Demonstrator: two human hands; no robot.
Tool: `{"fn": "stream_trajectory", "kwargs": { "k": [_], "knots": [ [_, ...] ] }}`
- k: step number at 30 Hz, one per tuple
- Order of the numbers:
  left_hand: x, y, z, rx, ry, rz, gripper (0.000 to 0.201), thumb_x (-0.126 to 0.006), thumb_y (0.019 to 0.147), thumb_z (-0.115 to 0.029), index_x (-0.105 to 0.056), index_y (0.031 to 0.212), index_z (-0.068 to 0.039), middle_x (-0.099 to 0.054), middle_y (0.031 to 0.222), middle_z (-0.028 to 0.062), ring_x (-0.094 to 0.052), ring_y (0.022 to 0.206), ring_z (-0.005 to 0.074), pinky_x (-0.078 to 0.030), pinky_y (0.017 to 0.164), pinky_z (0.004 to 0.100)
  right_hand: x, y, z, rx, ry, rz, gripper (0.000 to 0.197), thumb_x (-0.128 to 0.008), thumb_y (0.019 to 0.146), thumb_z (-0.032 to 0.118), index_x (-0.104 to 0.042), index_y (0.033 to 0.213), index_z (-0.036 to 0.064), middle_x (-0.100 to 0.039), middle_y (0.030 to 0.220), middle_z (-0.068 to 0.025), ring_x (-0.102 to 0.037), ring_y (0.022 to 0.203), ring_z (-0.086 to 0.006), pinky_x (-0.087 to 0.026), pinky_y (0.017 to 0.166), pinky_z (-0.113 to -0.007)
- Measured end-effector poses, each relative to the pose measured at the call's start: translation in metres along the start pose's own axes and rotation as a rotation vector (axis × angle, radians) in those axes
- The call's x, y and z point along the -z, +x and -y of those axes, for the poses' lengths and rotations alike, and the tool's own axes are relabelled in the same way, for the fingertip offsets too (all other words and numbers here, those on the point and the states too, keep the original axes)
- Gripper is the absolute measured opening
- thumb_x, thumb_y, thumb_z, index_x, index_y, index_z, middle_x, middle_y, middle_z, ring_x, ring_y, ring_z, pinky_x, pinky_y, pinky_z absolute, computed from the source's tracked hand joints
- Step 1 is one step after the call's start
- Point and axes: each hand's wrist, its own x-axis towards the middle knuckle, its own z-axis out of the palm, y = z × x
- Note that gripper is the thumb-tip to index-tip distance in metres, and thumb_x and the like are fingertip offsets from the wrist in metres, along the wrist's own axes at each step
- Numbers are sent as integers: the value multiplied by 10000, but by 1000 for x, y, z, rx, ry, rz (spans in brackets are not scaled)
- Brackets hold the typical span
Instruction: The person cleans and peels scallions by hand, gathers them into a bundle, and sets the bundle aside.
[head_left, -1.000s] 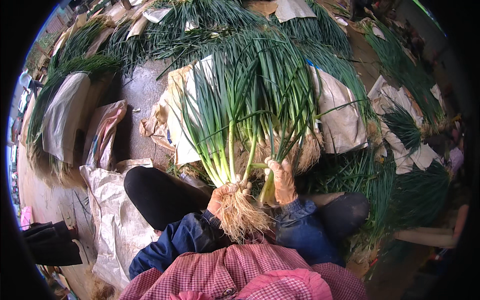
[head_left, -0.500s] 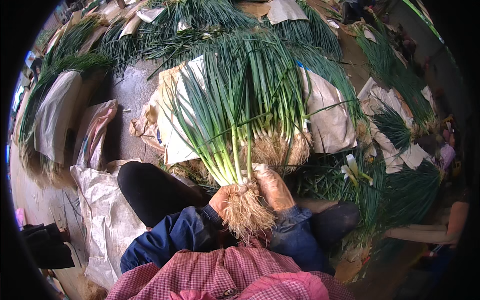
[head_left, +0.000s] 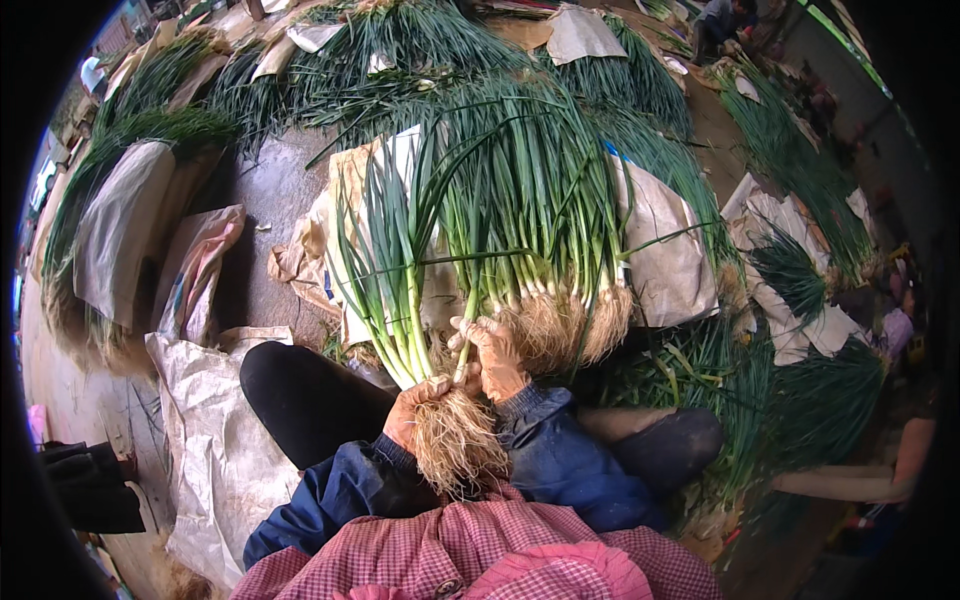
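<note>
My left hand [head_left: 416, 408], in a pale, soiled glove, is closed round the base of a small bunch of green onions [head_left: 405, 330]. Their tangled tan roots [head_left: 458, 445] hang below it toward my body. Close beside it, my right hand [head_left: 492, 358], gloved likewise, has its fingers closed on a single green onion stalk [head_left: 471, 300], which stands next to the bunch. Just beyond the right hand lies a larger row of green onions [head_left: 545, 220], leaves pointing away and roots toward me. One long leaf bends across the stalks.
A pale sack [head_left: 668, 240] lies under the row's right side, and a crumpled white sack [head_left: 215, 440] spreads at my left. Sack-covered heaps of green onions [head_left: 120, 235] stand on both sides and at the back. My bent knees [head_left: 300, 395] flank my hands. A person [head_left: 720, 25] is far right.
The bunch in my left hand has shifted left and tilted more upright. My right hand has moved left and up from the root end, now gripping the single stalk above the roots.
</note>
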Motion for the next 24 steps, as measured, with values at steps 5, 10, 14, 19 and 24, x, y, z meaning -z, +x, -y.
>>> {"fn": "stream_trajectory", "kwargs": {
  "k": [5, 10, 14, 19, 24],
  "knots": [
    [43, -4, -8, -83, -71, 62, 281, -541, 786, -93, -526, 1026, 54, -574, 1068, 193, -609, 869, 289, -528, 743, 431, 1, 29, -22, 137, -383, 318, 342, -441, 915, 245, -535, 1080, -40, -608, 796, -99, -553, 736, -140, -435, 700, -261],
    [37, 4, 6, 68, -86, 102, 352, -514, 785, -27, -471, 1132, 17, -579, 1007, 135, -608, 876, 262, -532, 732, 404, 80, 113, 65, 937, -1256, -375, 488, -480, 815, 58, -349, 1284, 35, -407, 1246, -158, -419, 1130, -260, -348, 981, -374],
    [38, 4, 4, -41, -103, 227, 277, -551, 742, 46, -496, 994, -54, -527, 905, 88, -573, 893, 270, -520, 751, 386, 107, 97, 94, 756, -1320, -435, 383, -493, 814, 92, -429, 1189, 45, -462, 1182, -155, -488, 1035, -254, -404, 902, -341],
    [-5, 15, 2, -118, 105, -37, 270, -548, 736, 35, -495, 994, -21, -550, 1034, 132, -605, 792, 210, -534, 697, 386, 74, 47, 58, 170, -1636, -273, 201, -560, 819, 198, -580, 932, 33, -530, 637, -50, -524, 554, -156, -431, 479, -318],
    [15, 37, -8, 12, 226, -199, 210, -532, 787, -40, -558, 982, 33, -630, 834, 112, -634, 721, 225, -547, 659, 382, 34, -35, 28, 307, -1179, 92, 232, -542, 829, 135, -586, 1014, 1, -634, 800, -147, -594, 679, -215, -485, 640, -315]
  ]
}}
